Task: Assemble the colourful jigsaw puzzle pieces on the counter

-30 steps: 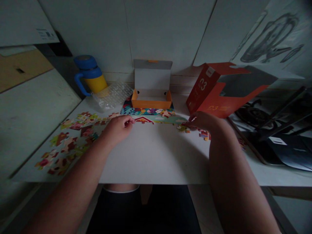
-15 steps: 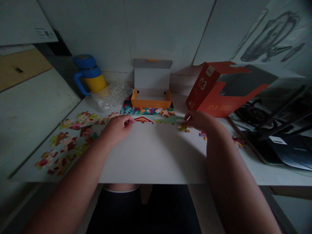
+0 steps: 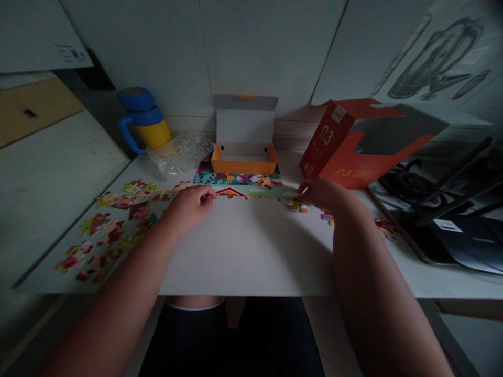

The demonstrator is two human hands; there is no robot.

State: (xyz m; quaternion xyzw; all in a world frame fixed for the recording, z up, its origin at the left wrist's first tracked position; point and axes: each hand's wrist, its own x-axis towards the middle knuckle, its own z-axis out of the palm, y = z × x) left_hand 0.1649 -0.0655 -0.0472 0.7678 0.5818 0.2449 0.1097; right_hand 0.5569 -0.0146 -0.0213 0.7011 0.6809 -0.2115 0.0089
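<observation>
A strip of joined jigsaw puzzle pieces (image 3: 257, 192), pale green with a red roof shape at its left part, lies on the white table. At its left end is my left hand (image 3: 196, 203), its fingers curled and pinched on the edge. My right hand (image 3: 316, 192) pinches the strip's right end with thumb and fingers; the fingertips are partly hidden. Just below that end sits a loose yellow-green puzzle piece (image 3: 297, 206). Many more loose puzzle pieces (image 3: 106, 230) are spread to the left of my left forearm, some covered by it.
Behind the strip, an open orange box (image 3: 243, 167) stands on a colourful printed sheet (image 3: 236, 179). Clear plastic packaging (image 3: 183, 154) and a blue-yellow jug (image 3: 151, 131) are at back left. A large red box (image 3: 334, 141) and a gas stove (image 3: 412, 183) occupy the right.
Almost nothing differs. My right hand's fingers have shifted very slightly at the strip's right end; my left hand stays in place.
</observation>
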